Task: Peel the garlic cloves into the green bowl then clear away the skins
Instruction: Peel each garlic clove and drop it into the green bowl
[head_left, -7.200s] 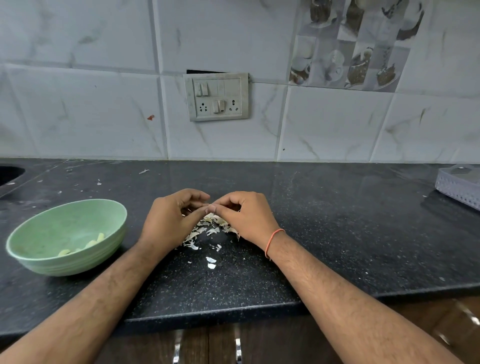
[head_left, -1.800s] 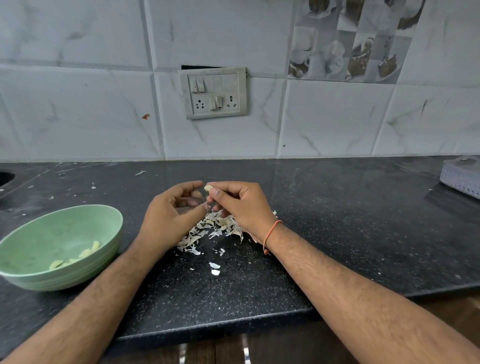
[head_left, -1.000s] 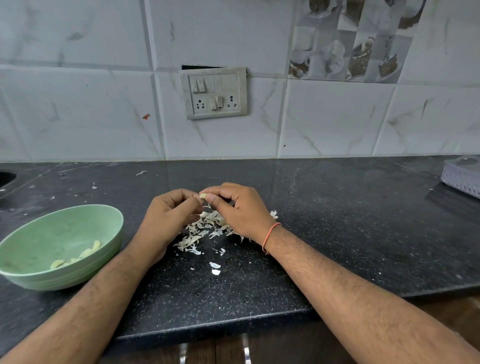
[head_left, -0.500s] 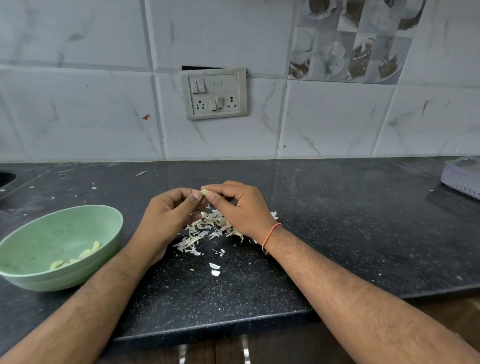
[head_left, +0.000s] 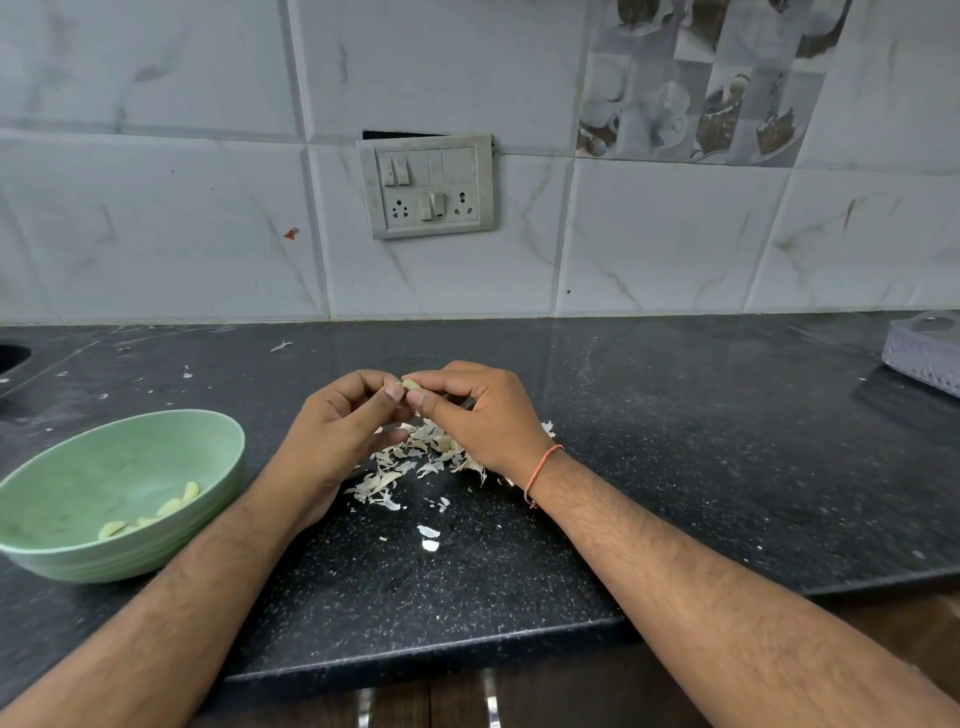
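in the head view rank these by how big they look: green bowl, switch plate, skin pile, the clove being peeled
1. green bowl, though it is nearer the camera
2. skin pile, partly hidden by the hands
3. switch plate, close to the pile, so unsure
4. clove

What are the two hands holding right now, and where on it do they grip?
A small pale garlic clove, pinched between the fingertips of the left hand and right hand, one at each end, above the papery skin pile.

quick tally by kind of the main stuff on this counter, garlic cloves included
green bowl: 1
peeled garlic cloves in the bowl: about 4
garlic clove pinched between the left hand and right hand: 1
heap of skins: 1
grey basket: 1
total: about 8
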